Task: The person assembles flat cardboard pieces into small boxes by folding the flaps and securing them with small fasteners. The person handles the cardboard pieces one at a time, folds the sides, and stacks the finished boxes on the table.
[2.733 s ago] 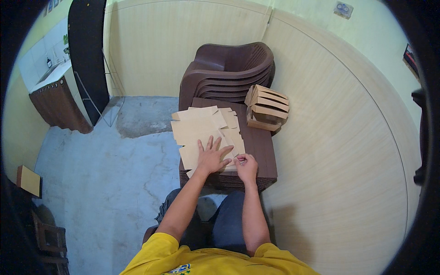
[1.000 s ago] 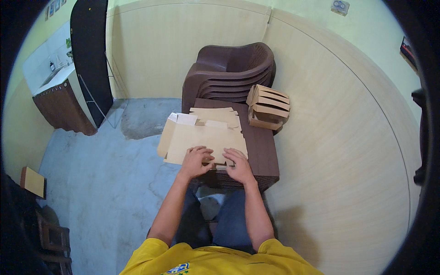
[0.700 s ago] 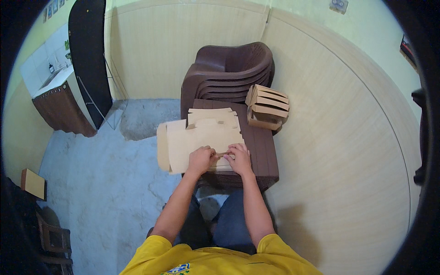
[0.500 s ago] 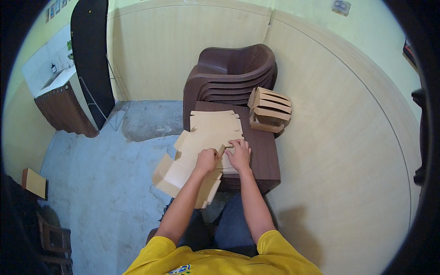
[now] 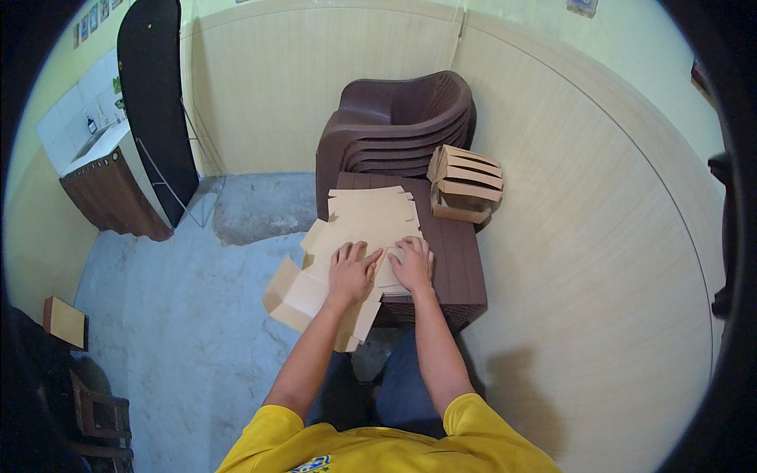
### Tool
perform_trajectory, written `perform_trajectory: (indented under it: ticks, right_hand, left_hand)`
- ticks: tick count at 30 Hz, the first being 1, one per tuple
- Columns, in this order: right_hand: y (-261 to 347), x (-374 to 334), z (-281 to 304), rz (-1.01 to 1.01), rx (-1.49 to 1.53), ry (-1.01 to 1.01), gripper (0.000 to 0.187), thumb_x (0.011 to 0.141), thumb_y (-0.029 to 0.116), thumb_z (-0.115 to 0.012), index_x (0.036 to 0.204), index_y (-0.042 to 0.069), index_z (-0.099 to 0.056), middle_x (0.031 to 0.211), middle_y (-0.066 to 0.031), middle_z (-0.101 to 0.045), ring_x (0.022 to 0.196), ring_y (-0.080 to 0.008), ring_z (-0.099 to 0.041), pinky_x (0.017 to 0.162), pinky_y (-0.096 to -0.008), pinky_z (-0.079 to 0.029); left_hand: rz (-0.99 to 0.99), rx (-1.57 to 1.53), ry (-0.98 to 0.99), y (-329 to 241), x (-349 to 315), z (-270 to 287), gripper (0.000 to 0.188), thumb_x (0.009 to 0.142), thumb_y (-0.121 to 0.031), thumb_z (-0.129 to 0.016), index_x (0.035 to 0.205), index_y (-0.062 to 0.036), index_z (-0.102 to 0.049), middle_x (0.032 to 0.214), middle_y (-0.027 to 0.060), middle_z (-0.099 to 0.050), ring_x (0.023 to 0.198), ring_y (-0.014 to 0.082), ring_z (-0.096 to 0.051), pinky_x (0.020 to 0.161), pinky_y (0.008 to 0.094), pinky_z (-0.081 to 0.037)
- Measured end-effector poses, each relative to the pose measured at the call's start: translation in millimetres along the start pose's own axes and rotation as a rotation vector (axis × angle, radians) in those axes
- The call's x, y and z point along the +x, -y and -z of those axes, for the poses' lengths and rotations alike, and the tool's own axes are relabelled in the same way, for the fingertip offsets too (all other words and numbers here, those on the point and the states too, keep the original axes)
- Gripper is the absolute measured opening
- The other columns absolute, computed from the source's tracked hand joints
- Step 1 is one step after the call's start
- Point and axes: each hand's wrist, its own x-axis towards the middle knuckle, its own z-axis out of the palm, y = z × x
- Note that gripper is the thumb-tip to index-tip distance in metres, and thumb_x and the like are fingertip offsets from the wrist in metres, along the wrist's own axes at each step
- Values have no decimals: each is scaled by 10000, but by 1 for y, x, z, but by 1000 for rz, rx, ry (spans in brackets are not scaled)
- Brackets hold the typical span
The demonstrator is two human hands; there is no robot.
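Observation:
A flat brown cardboard box blank point(image 5: 367, 213) with cut flaps lies unfolded on a brown table point(image 5: 453, 268). Its left panel point(image 5: 296, 296) hangs past the table's left side with an edge flap bent up. My left hand point(image 5: 352, 270) rests on the cardboard with its fingers spread. Just right of it, my right hand point(image 5: 412, 263) lies on the blank's right part, fingers apart and pressing down. A narrow strip of cardboard shows between the two hands; whether more than one sheet lies there is partly hidden by them.
Folded cardboard boxes point(image 5: 467, 185) sit at the table's back right corner. Behind the table stands a stack of brown plastic chairs point(image 5: 402, 118). A wooden-panelled wall point(image 5: 583, 236) rises close on the right. At far left are a sink counter point(image 5: 102, 146) and a tall black board point(image 5: 158, 102).
My left hand has opened from a closed grip and now lies flat on the cardboard, slightly farther forward. The raised flap between my hands has gone down. My right hand has barely moved.

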Motion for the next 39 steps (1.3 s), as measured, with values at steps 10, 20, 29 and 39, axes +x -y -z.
perform_trajectory:
  ticks: [10,20,29,39]
  right_hand:
    - [2,-25,0,-88,217,-67,351,783,342,-929,995,124,-754,1204,-86,-670,1225,-331,-573,1102,-522,-403]
    - [26,-38,2,-119,134,-120,374,707,310,-979,715,118,-659,912,-52,-697,1099,-318,-603,1078,-493,-396]
    - [29,-20,-15,-195,-11,-212,362,729,332,-973,700,114,-686,860,-36,-721,1027,-286,-623,969,-446,-410]
    - [33,36,-27,-357,-53,-167,339,751,364,-962,739,121,-725,914,-46,-753,1060,-289,-639,944,-454,-418]
  left_hand:
    - [90,32,141,-21,2,18,584,1037,-405,-522,1612,-311,-531,1655,123,-449,1575,385,-321,1271,599,-230]
    - [76,15,406,-8,7,-4,661,1112,-393,-383,1734,-199,-273,1819,25,-203,1683,287,-142,1338,634,-36]
    - [54,-2,410,-8,7,-2,664,1111,-374,-390,1736,-190,-263,1819,32,-202,1681,305,-145,1336,640,-50]
    - [46,22,390,-8,7,-3,668,1105,-368,-391,1724,-143,-280,1810,55,-228,1673,326,-175,1331,646,-81]
